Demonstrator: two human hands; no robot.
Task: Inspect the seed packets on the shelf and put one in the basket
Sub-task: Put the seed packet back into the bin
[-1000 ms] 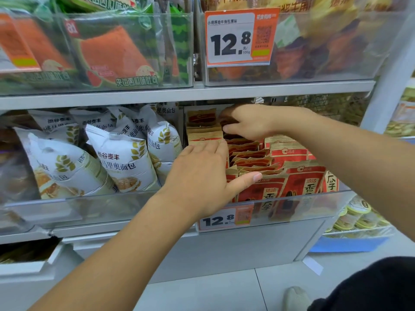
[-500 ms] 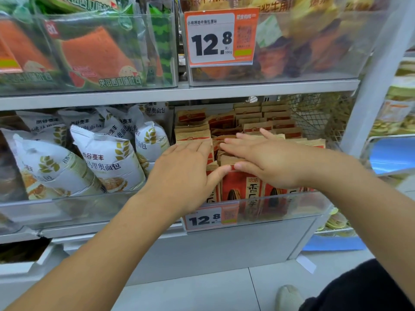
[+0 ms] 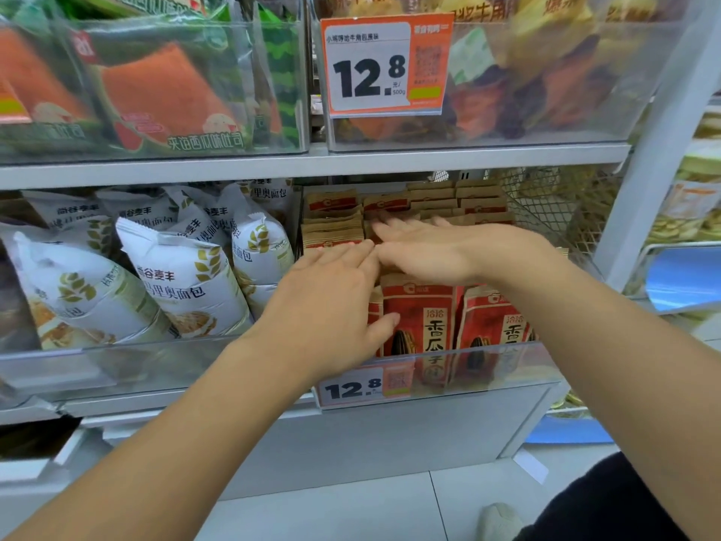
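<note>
Red and tan seed packets (image 3: 421, 318) stand in rows in a clear-fronted bin (image 3: 487, 369) on the middle shelf. My left hand (image 3: 331, 302) lies flat on the tops of the left rows, fingers straight, thumb against the front packet. My right hand (image 3: 437, 247) reaches in from the right, fingers straight and spread over the packet tops just behind the front row. Neither hand holds a packet. More packets (image 3: 456, 201) fill the back of the bin. No basket is in view.
White bread bags (image 3: 183, 279) fill the bin to the left. Above, a shelf carries clear bins of watermelon-print toast (image 3: 164, 91) and pastries, with an orange 12.8 price tag (image 3: 384, 64). A white upright post (image 3: 659, 150) stands at the right. Tiled floor lies below.
My right hand came forward from the back rows to the front, then slid slightly back over the packet tops with fingers flattened. My left hand stayed on the left rows.
</note>
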